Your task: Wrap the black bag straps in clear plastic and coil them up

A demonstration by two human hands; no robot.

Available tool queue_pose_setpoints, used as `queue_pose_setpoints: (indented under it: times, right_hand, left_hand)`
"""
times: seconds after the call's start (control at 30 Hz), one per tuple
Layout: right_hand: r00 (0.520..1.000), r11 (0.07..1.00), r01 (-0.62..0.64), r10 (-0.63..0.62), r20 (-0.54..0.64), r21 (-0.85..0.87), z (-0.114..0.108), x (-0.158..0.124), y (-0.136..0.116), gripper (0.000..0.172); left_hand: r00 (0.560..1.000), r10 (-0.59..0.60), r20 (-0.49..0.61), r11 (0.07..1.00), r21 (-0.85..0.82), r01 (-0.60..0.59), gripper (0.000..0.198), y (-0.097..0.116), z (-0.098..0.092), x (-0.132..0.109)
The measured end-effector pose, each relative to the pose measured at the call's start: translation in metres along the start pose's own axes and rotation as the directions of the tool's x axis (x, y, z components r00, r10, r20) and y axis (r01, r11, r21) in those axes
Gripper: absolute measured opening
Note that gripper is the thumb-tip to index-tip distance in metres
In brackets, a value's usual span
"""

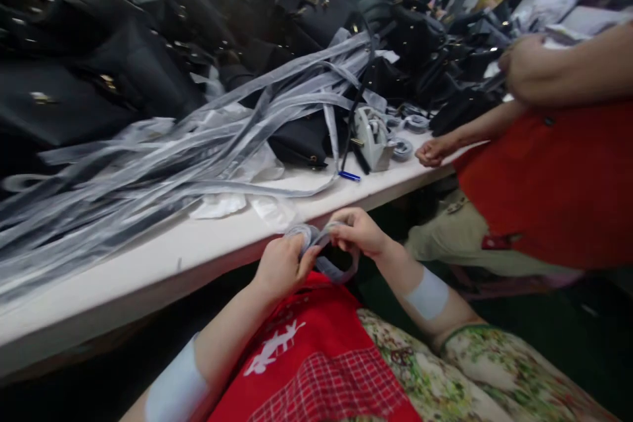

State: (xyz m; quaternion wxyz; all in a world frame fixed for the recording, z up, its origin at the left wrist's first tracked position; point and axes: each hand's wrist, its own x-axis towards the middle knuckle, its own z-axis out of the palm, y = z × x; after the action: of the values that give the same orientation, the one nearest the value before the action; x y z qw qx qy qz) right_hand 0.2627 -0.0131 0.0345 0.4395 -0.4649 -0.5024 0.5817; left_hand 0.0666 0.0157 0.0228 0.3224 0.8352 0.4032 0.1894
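Just off the table's front edge, above my lap, my left hand is closed around a rolled strap wrapped in cloudy film. My right hand pinches the same strap a little to the right, and a loop of it hangs below the fingers. The part of the roll inside my left palm is hidden. On the table beyond lies a long heap of film-wrapped straps. Several finished-looking coils rest beside a white tape dispenser.
The white table runs diagonally across. Black handbags with gold fittings are piled along its far side. A blue pen lies near the edge. At right sits a co-worker in red, one hand over the table edge.
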Motion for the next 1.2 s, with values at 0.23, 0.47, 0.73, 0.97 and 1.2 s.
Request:
queue_pose_setpoints:
  times: [0.23,0.47,0.73,0.97,1.2]
  right_hand:
    - [0.976,0.818,0.218,-0.172,0.136,-0.532,-0.028,0.014,0.012,0.036]
    - [0.980,0.871,0.141,-0.057,0.188,-0.471,0.012,-0.004,0.030,0.037]
    - [0.877,0.987,-0.063,0.124,0.464,-0.145,0.041,-0.010,0.056,0.046]
    - [0.974,0.986,-0.133,0.111,-0.198,-0.102,0.010,-0.001,0.051,0.050]
    - [0.984,0.941,0.037,0.024,0.175,-0.337,0.007,-0.013,0.041,0.047]
  left_hand:
    - [0.896,-0.133,0.423,0.687,-0.612,0.391,0.053,0.018,-0.011,0.001]
    - [0.941,-0.216,0.259,0.073,-0.957,0.281,0.048,0.039,-0.042,0.016]
    - [0.896,-0.348,-0.274,0.295,-0.940,-0.172,0.057,0.043,-0.060,0.023]
    - [0.922,-0.290,-0.257,0.098,-0.966,-0.239,0.070,0.041,-0.112,0.013]
    - [0.943,-0.317,-0.098,-0.411,-0.882,-0.230,0.047,0.015,-0.132,0.007]
